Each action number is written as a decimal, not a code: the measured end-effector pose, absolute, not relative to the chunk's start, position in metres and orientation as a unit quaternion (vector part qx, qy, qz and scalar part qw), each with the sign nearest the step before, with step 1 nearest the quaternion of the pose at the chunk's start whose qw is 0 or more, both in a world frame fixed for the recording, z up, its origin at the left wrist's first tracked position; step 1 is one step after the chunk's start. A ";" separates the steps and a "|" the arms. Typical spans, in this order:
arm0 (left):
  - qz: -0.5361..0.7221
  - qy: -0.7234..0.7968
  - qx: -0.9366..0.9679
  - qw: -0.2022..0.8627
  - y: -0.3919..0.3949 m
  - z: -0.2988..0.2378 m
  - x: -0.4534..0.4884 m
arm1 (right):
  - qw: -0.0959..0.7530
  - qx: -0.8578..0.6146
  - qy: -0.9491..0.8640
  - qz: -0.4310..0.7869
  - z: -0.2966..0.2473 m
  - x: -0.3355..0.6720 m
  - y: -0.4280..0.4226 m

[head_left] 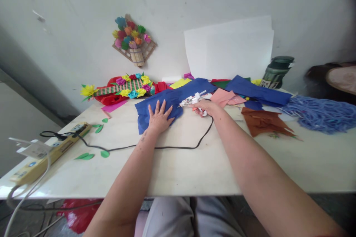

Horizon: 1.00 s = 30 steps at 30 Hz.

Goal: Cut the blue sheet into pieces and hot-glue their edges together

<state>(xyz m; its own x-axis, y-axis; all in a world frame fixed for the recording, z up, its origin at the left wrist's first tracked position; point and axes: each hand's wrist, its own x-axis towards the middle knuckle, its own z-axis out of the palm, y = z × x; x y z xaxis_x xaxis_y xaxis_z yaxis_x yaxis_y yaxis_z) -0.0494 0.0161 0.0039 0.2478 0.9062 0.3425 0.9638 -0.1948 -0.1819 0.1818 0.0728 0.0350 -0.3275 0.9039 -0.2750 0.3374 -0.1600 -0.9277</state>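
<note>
My left hand (pixel 160 117) lies flat with fingers spread on a sheet of blue crepe paper (pixel 144 111) on the table. To its right, my right hand (pixel 204 108) is wrapped round a white hot glue gun (pixel 197 99). The gun's nozzle points left, near the right part of the blue paper. A black cord (pixel 178 147) runs from the gun across the table, passing under my left forearm. Whether the nozzle touches the paper I cannot tell.
A power strip (pixel 50 152) lies at the left, near green paper leaves (pixel 105 153). Behind stand a paper-flower decoration (pixel 122 89) and a dark green bottle (pixel 278 72). Brown crepe paper (pixel 264 121) and blue yarn (pixel 325 114) lie at the right.
</note>
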 end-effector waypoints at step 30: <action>-0.080 -0.613 -0.768 0.169 0.014 0.007 -0.049 | 0.235 -0.522 -0.604 0.554 0.036 0.189 0.074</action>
<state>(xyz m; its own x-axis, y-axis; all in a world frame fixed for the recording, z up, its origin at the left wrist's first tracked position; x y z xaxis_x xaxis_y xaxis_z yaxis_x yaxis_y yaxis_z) -0.0493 0.0144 0.0066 0.2369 0.9142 0.3288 0.9679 -0.1928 -0.1613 0.1887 0.0740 0.0362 -0.3433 0.8920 -0.2940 0.3709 -0.1588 -0.9150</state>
